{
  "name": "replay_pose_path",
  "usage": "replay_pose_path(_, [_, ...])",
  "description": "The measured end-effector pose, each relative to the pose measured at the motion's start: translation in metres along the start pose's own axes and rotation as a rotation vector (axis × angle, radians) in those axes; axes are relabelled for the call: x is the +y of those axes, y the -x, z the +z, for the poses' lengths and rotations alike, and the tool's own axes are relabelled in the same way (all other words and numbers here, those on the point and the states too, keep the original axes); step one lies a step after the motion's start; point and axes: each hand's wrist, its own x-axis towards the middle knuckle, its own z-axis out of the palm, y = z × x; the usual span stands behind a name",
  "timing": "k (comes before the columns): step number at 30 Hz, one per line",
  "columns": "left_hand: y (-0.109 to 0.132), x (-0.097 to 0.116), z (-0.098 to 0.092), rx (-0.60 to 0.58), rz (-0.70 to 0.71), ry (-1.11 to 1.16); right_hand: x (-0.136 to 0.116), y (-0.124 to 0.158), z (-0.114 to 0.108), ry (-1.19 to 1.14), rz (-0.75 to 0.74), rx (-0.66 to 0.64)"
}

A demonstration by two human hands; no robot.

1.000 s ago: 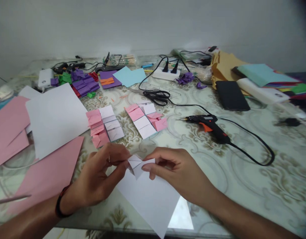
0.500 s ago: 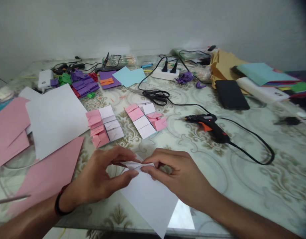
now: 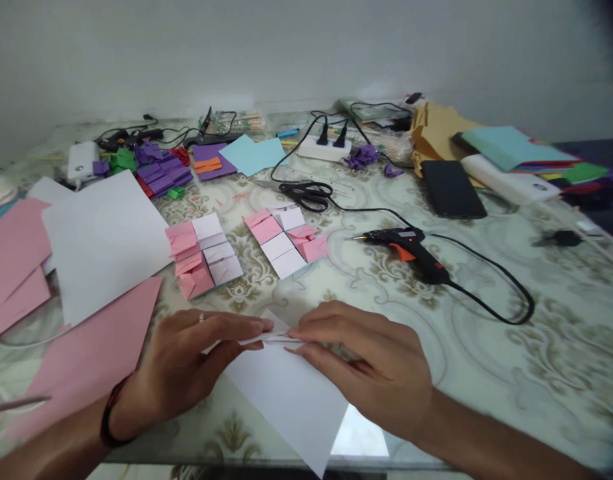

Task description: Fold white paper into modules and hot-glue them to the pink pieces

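A small folded piece of white paper is pinched between my two hands, over a flat white sheet near the table's front edge. My left hand grips its left end between thumb and fingers. On the right end, my right hand has the same pinch. Just beyond my hands lie two pink-and-white folded paper pieces, one on the left and one on the right. Fingers hide part of the folded paper.
A glue gun with a looping cord lies right of centre. Black-handled scissors rest behind the folded pieces. White sheets and pink sheets spread on the left. A phone, power strip and coloured papers sit farther back.
My fingers have flattened along the folded white paper, and my hands have moved slightly apart. The fold now looks narrower. The whole view has shifted a little.
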Motion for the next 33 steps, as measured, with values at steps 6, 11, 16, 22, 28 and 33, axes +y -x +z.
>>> replay_pose_path(6, [-0.002,0.008,-0.001,0.032,0.027,-0.017,0.001,0.0,0.001,-0.086,0.001,0.005])
replay_pose_path(11, [-0.005,0.011,-0.002,0.028,0.078,-0.04,0.004,-0.001,0.003,-0.107,-0.067,-0.049])
replay_pose_path(16, [-0.002,0.006,0.003,0.037,0.107,-0.153,0.008,-0.001,0.006,-0.15,-0.019,-0.076])
replay_pose_path(22, [-0.002,0.004,0.009,-0.023,0.091,-0.128,0.009,0.001,0.01,-0.175,-0.02,-0.113])
replay_pose_path(28, [-0.001,0.004,0.011,-0.058,0.076,0.028,0.006,0.004,0.014,-0.182,0.024,-0.142])
replay_pose_path(33, [-0.006,0.005,0.009,-0.097,-0.132,0.103,0.007,0.002,0.01,-0.208,0.189,-0.145])
